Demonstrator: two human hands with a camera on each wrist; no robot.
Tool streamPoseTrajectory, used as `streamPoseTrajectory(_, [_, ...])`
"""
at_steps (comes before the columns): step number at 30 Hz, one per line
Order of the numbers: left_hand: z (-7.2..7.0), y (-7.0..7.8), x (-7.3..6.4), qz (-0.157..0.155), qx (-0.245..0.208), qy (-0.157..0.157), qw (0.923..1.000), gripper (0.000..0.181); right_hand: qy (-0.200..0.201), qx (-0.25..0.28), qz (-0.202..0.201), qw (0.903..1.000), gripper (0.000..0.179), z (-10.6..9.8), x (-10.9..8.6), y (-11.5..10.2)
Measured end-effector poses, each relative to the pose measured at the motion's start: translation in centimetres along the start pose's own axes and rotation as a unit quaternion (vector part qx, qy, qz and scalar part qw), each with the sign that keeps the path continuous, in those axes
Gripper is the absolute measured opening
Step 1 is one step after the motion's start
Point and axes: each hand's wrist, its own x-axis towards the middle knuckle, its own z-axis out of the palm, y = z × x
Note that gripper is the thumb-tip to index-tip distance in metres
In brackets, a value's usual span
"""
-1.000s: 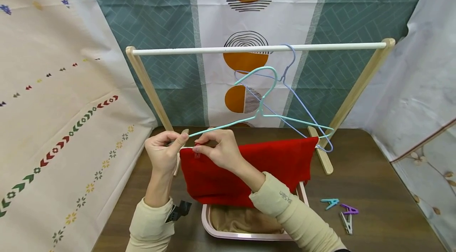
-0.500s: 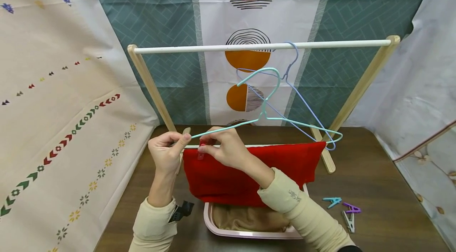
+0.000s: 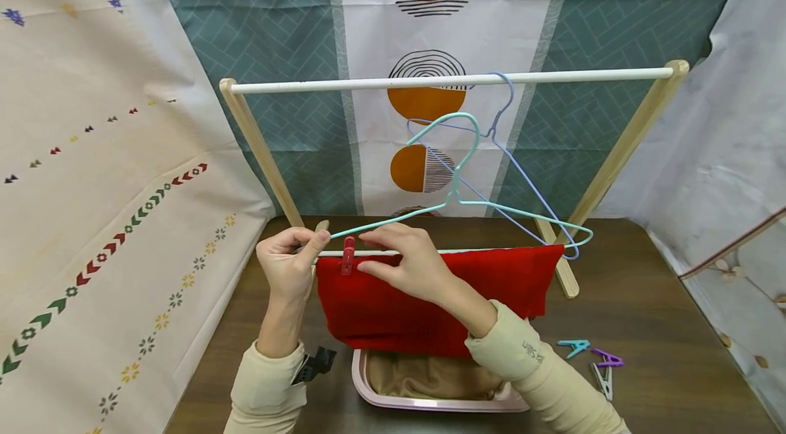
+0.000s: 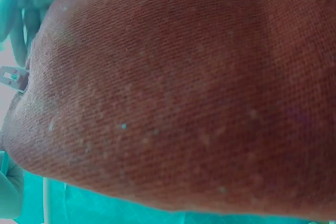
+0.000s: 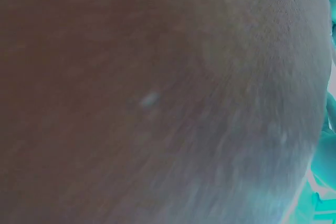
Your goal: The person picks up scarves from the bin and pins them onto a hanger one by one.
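Note:
In the head view my left hand [image 3: 287, 263] pinches the left end of a mint-green hanger [image 3: 456, 178], its hook pointing up. A red cloth [image 3: 399, 314] hangs folded over the hanger's lower bar. Near the cloth's upper left corner a red clothespin [image 3: 348, 256] stands clamped on the bar and cloth. Just right of it is my right hand [image 3: 417, 263], thumb and fingers spread apart and holding nothing. Cloth [image 4: 173, 93] fills most of the left wrist view, with a clothespin [image 4: 14, 78] at its left edge. The right wrist view is mostly blurred brown.
Behind the hanger stands a rack with a white rail [image 3: 368, 84] and wooden legs; a blue hanger [image 3: 525, 178] hangs from it. Below the cloth is a pink basket [image 3: 430, 405] with brown fabric inside. Teal [image 3: 574, 346], purple [image 3: 608, 357] and grey [image 3: 604, 381] clothespins lie at right.
My right thumb and fingers have let go of the red clothespin and drawn away to the right. The left hand has kept its pinch on the hanger, which has shifted slightly right.

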Motion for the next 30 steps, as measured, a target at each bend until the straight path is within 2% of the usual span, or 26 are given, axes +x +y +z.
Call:
streamPoseTrajectory(6, [-0.1,0.0,0.0,-0.005,-0.014,0.009,0.9999,0.016,0.011,-0.006,-0.008,0.9999,0.033,-1.3,-1.5,0.4])
streamPoseTrajectory(11, [-0.4,0.0,0.0,-0.004,-0.008,0.013,0.9999,0.017,0.015,0.0,-0.005,0.9999,0.032,-2.3,-2.7,0.7])
streamPoseTrajectory(18, [-0.9,-0.1,0.0,-0.005,-0.016,0.007,0.9998,0.017,0.018,0.039,-0.016,0.999,0.03,-3.8,-4.8,0.9])
streamPoseTrajectory(23, [-1.3,0.1,0.0,-0.018,-0.021,0.007,0.9996,0.017,-0.01,0.052,-0.013,0.9985,0.024,-5.6,-6.9,1.3])
streamPoseTrajectory(30, [-1.6,0.8,0.3,-0.053,-0.014,-0.009,0.9985,0.02,-0.064,0.081,0.021,0.9944,0.022,-8.6,-10.4,2.1])
